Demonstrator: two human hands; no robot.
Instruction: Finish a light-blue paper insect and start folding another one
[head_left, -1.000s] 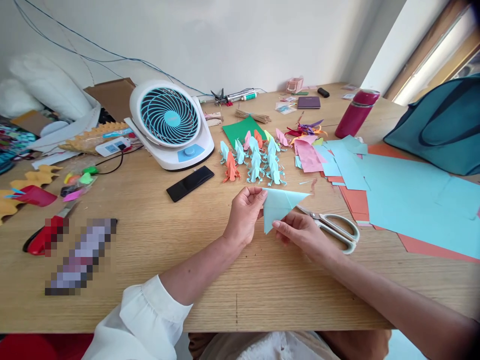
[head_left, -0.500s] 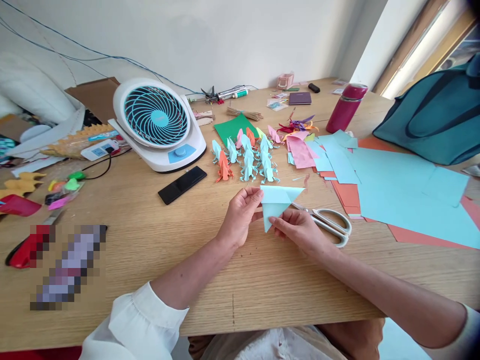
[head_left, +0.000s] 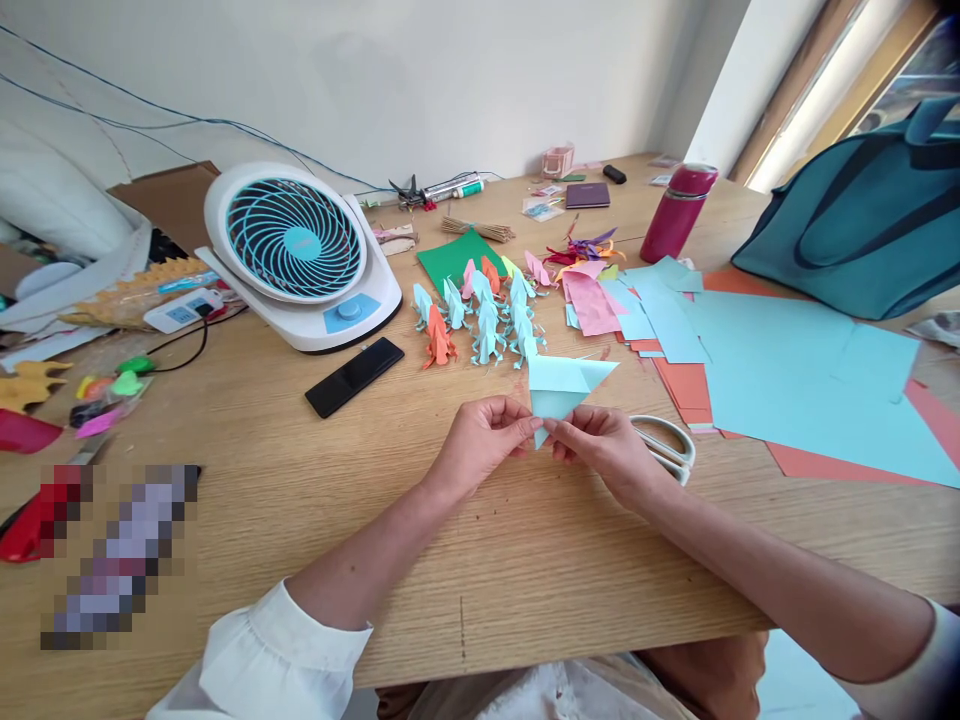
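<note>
A light blue folded paper triangle [head_left: 561,385] is held just above the wooden table [head_left: 300,480], its point facing down toward me. My left hand [head_left: 484,440] pinches the lower tip from the left. My right hand [head_left: 604,445] pinches the same tip from the right, fingertips almost meeting. Beyond the paper stand several small folded paper figures [head_left: 487,315], mostly light blue, one orange [head_left: 437,340].
White-handled scissors [head_left: 664,445] lie under my right hand. Blue and orange paper sheets [head_left: 787,370] spread to the right, a teal bag [head_left: 862,230] behind them. A desk fan [head_left: 296,255], black phone [head_left: 354,376], red bottle [head_left: 675,212] and green sheet [head_left: 450,258] sit farther back.
My left hand has slid down from the triangle's upper left corner to its lower tip, meeting the right hand's fingers. The paper has shifted slightly farther from me.
</note>
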